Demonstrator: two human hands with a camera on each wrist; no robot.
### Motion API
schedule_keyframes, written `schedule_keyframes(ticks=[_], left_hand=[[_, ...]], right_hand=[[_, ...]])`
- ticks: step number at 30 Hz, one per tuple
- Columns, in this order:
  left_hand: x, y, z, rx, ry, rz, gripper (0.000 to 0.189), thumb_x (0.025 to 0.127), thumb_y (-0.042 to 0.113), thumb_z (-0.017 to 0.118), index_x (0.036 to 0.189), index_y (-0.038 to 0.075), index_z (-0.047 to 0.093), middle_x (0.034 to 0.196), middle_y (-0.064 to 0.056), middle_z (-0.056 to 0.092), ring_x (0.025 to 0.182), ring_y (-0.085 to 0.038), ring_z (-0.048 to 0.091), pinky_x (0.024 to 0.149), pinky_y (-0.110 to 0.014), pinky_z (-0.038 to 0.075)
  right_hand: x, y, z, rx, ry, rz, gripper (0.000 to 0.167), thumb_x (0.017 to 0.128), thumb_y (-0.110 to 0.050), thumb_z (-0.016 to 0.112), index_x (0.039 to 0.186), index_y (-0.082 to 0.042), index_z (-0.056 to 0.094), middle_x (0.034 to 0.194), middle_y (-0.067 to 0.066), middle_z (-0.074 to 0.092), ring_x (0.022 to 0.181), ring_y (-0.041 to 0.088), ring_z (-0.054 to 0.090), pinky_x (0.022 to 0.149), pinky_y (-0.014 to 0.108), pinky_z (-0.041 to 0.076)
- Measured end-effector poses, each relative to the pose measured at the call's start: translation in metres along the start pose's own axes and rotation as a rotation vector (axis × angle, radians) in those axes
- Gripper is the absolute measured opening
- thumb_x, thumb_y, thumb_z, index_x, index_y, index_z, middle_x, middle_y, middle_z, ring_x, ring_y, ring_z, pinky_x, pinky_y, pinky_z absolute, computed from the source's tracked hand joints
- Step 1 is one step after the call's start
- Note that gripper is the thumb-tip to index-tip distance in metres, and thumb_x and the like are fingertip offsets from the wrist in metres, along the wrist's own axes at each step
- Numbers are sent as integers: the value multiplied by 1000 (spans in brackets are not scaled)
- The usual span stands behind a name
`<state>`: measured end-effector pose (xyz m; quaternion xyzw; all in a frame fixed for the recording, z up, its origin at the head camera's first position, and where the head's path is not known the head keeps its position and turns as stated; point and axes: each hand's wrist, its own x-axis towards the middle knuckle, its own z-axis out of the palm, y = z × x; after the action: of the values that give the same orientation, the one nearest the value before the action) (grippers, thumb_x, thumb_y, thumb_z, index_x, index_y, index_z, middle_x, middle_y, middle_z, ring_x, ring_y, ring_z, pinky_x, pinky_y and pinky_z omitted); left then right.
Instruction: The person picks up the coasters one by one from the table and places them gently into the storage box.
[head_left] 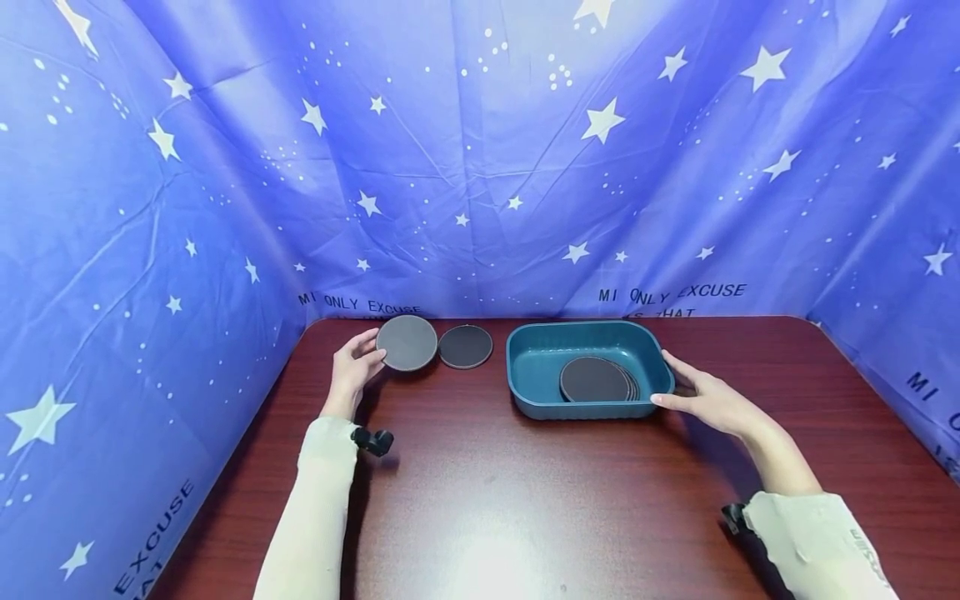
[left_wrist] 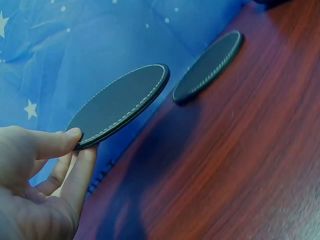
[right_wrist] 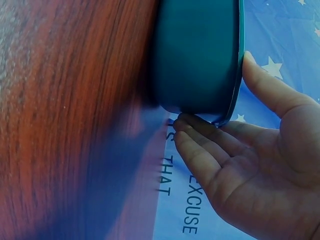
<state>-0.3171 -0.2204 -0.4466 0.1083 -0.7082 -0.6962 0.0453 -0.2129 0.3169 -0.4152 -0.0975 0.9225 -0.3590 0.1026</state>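
In the head view, my left hand [head_left: 354, 372] pinches a round dark coaster [head_left: 407, 343] by its left edge. Thumb on top and fingers below, it holds the stitched coaster [left_wrist: 120, 104] tilted above the table in the left wrist view. A second round coaster [head_left: 466, 347] lies flat on the table just right of it. My right hand [head_left: 712, 402] rests against the right end of a teal rectangular basin [head_left: 581, 411], thumb at the front corner rim, fingers fairly straight along the side. Inside the basin, several coasters [head_left: 596, 380] lie in a fanned stack.
The reddish wooden table [head_left: 487, 475] ends at a blue star-printed curtain [head_left: 465, 167] behind and at both sides. Each sleeve carries a small black wrist device, one by the left cuff [head_left: 372, 441] and another by the right cuff [head_left: 735, 518].
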Motion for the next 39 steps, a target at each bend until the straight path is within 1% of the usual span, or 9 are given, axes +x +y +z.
schedule_keyframes(ticks=[3,6,8,10,14,17,22,33,39], left_hand=[[-3,2,5,-17,-22,14,54,91,-6,64,143,7,53,101,8,64,86,-3,66,73,-17,58],[-7,4,13,-31,-49,33,54,90,-5,66,142,7,54,95,13,63,85,-4,65,71,-17,58],[-10,7,19,-38,-67,52,54,91,-4,65,142,6,54,96,12,64,85,-5,65,71,-17,58],[-11,9,24,-47,-82,71,54,90,-4,66,141,6,55,96,11,64,82,-3,63,70,-17,58],[-14,14,35,-51,-115,101,52,90,-4,66,141,5,55,98,9,63,85,-4,65,73,-19,59],[-17,18,42,-60,-145,106,52,91,-4,64,141,5,55,100,10,63,88,-6,66,75,-20,60],[-21,23,54,-98,-175,107,53,89,-7,64,140,4,56,99,8,62,85,-4,64,73,-20,60],[-29,24,74,-109,-224,106,53,89,-10,61,140,4,55,108,-1,61,85,-4,65,73,-19,60],[-32,23,86,-116,-247,101,53,89,-9,62,140,3,55,107,0,61,83,-2,65,72,-20,59]], right_hand=[[0,1,0,-5,0,-2,90,98,-35,63,159,-1,7,154,37,29,135,54,42,106,68,38],[0,1,0,-4,2,4,90,98,-36,63,159,-2,7,155,36,29,135,54,42,107,68,37],[-1,0,0,5,5,2,90,97,-37,63,159,-2,8,155,36,29,136,54,41,108,68,36],[-1,0,0,12,7,0,90,97,-37,63,159,-1,8,155,35,29,136,53,42,109,67,36],[0,0,0,25,8,-12,90,97,-36,64,159,0,9,155,36,29,135,53,42,108,66,37],[1,1,1,25,6,-13,90,97,-35,64,158,0,9,154,36,29,135,53,42,108,67,37],[1,1,1,22,5,-15,90,97,-34,64,158,1,8,155,36,29,136,53,41,108,67,37],[0,1,1,12,3,-2,90,97,-34,64,159,0,8,154,37,28,135,54,41,106,68,38],[0,1,0,5,8,-4,90,97,-35,64,159,0,8,155,37,28,136,55,40,106,69,36]])
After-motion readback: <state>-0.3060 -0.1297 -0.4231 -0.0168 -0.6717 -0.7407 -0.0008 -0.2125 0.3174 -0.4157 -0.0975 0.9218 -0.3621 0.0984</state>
